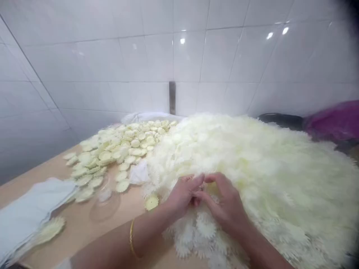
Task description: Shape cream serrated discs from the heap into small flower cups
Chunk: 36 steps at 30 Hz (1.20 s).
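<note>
My left hand (183,192) and my right hand (226,201) meet at the fingertips in front of a large heap of frilly white flower-shaped pieces (252,160). Both have their fingers pinched together; whatever lies between them is too small and blurred to make out. A gold bangle (131,239) circles my left wrist. Just left of my left hand, a single pale yellow scalloped disc (152,202) lies on the wooden tabletop (131,213). Below my hands, several loose white flower pieces (206,226) spread towards me.
Many pale yellow scalloped discs (105,157) are piled at the left, beside a small crumpled white cloth (139,172). A clear round dish (104,211) stands in front of them. A folded pale cloth (33,209) covers the near left. White tiled wall (157,56) rises behind; something purple (333,119) sits far right.
</note>
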Each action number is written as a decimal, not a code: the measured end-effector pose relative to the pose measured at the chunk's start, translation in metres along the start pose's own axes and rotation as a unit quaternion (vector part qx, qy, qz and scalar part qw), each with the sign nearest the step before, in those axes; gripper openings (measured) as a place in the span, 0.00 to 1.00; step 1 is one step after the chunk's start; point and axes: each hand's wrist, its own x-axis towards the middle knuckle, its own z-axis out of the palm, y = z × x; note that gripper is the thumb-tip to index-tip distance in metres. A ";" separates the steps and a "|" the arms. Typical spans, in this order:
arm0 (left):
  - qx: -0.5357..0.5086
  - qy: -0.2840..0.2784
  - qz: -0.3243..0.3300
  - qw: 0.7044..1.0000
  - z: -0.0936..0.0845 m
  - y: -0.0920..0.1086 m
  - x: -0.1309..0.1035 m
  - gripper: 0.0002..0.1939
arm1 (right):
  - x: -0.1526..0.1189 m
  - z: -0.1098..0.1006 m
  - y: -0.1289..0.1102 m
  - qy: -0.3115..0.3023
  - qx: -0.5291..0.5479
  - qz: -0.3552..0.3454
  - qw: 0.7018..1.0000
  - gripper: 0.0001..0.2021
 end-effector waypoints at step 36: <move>0.034 -0.045 0.021 0.998 0.021 0.017 -0.024 0.12 | 0.006 0.000 -0.012 0.041 0.201 0.211 0.956 0.16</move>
